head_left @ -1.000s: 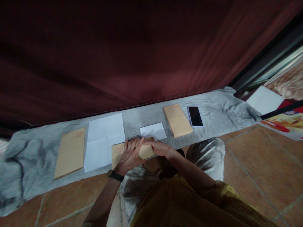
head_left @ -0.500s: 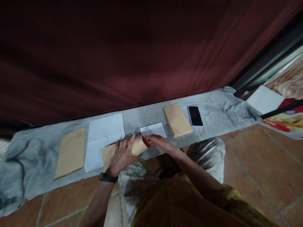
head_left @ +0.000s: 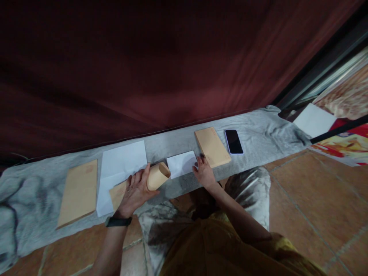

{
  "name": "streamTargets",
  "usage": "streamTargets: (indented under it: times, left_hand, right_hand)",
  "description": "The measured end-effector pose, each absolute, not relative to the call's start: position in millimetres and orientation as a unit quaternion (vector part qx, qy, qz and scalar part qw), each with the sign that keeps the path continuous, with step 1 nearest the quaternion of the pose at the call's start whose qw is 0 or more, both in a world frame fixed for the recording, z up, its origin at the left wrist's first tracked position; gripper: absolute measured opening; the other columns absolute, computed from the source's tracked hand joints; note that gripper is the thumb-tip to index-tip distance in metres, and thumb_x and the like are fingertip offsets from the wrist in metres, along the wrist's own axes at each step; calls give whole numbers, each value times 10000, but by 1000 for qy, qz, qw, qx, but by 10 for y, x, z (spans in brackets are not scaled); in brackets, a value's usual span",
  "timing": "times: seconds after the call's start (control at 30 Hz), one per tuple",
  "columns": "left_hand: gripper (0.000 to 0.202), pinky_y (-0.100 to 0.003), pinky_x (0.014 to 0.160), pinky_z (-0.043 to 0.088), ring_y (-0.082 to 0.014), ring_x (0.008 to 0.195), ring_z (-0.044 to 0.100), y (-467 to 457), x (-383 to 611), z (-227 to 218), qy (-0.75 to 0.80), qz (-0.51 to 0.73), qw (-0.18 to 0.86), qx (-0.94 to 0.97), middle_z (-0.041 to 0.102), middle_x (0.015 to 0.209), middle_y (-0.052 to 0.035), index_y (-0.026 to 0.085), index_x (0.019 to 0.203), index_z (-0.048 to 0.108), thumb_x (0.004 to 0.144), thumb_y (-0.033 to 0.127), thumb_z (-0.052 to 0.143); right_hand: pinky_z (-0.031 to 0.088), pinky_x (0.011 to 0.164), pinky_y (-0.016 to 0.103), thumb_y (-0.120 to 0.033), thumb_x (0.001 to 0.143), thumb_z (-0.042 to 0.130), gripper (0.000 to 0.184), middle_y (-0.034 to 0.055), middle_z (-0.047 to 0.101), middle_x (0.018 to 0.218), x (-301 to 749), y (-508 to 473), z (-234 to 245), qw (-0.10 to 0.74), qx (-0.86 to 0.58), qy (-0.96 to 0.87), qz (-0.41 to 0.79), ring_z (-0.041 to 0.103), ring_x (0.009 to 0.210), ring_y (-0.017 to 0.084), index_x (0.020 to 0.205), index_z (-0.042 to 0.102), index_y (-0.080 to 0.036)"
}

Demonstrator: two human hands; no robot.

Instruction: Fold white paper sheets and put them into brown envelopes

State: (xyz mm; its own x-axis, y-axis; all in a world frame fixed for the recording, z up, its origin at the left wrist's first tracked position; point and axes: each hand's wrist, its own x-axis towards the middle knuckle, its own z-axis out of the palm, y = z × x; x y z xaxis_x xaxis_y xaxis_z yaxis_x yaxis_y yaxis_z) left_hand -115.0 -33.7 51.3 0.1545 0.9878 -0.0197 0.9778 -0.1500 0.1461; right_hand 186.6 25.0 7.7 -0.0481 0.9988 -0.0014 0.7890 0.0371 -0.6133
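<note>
Here in the middle lies the small white rectangular folded paper [head_left: 181, 164], flat on the long grey fabric cover [head_left: 258, 130]. Just to its left, the left hand [head_left: 136, 193] is clamped on a tan paper envelope [head_left: 157, 176], thumb and fingers around it, and what a curl: the end nearest the small paper bows up into an open tube! A black wristwatch [head_left: 118, 221] sits behind that hand.

Over at the small paper's right edge, there's the right hand [head_left: 204, 172], fingers bent and slightly apart; whether they pinch the paper, I cannot tell. Just right of the paper lies a neat tan paper envelope stack [head_left: 212, 145], and beyond it a black-screened phone with a pale purple rim [head_left: 234, 142].

Left of the small paper, a large creased white paper sheet [head_left: 125, 159] runs partly under the held envelope; farther left rests a flat tan rectangular envelope [head_left: 79, 191].
</note>
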Motion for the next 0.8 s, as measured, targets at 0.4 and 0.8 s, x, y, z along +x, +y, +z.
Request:
streamTargets:
  times: [0.4,0.8]
  left_hand:
    - [1147,-537,1157,249,-370,1371,411,-502,-1424,360,647,27,51,760,459,1457,-170,215,1598,6,736,470,717]
    - [1187,-550,1172,205,-368,1404,377,-480,-1371,392,663,17,108,741,417,1504,-156,247,1594,0,687,459,736]
  right_hand:
    - [472,925,368,-290,844,693,390,189,634,1128,1583,422,144,103,-752,-636,141,606,1073,295,1160,568,-98]
    - [559,658,287,-285,901,525,93,44,664,901,1702,405,99,325,-655,-528,432,664,802,197,953,557,-215]
